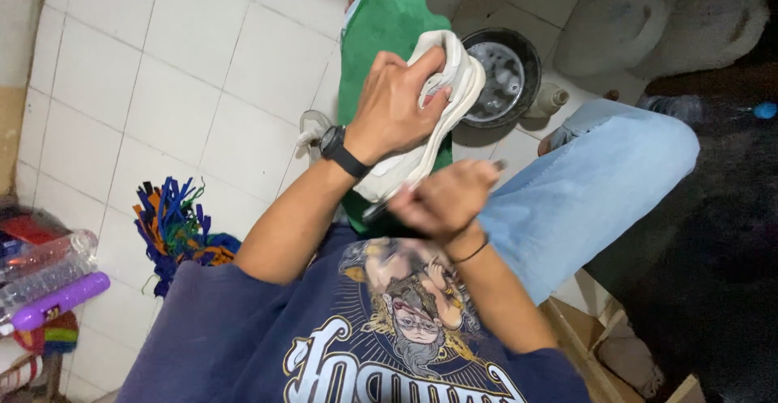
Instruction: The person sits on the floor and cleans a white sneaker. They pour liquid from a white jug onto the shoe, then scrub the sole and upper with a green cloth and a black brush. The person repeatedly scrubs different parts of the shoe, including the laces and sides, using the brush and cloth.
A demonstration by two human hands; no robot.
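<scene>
My left hand (395, 107), with a black watch on the wrist, grips a white sneaker (447, 99) and holds it up over a green cloth (381, 26) on my lap. My right hand (442, 200) is blurred and closed on a thin dark tool, maybe a brush handle (381, 208), right under the shoe's sole. Which end of the tool touches the shoe is hidden by the hand.
A dark round basin (502, 75) sits on the white tiled floor beyond the shoe, a small white bottle (549, 99) beside it. White sacks (648, 18) lie at the far right. A colourful mop head (174, 229) and purple and clear bottles (49, 285) lie at the left.
</scene>
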